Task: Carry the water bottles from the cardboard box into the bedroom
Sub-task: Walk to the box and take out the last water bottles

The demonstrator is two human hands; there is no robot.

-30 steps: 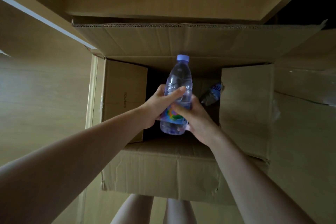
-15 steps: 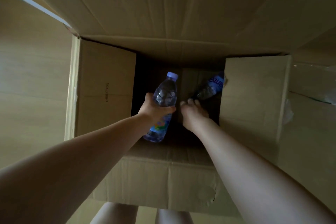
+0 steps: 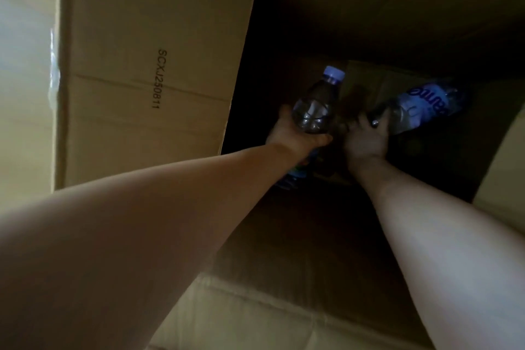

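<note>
Reaching into the cardboard box (image 3: 159, 79), the left hand (image 3: 295, 136) grips one bottle (image 3: 315, 111); right hand (image 3: 366, 139) touches a second bottle (image 3: 420, 108) lying inside (finger closure unclear). Next: grasp, lift both out.

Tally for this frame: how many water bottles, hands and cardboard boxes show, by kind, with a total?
Water bottles: 2, the held bottle in the left hand and the lying bottle at the right hand
Hands: 2, left hand, right hand
Cardboard boxes: 1, the cardboard box
Total: 5
</note>
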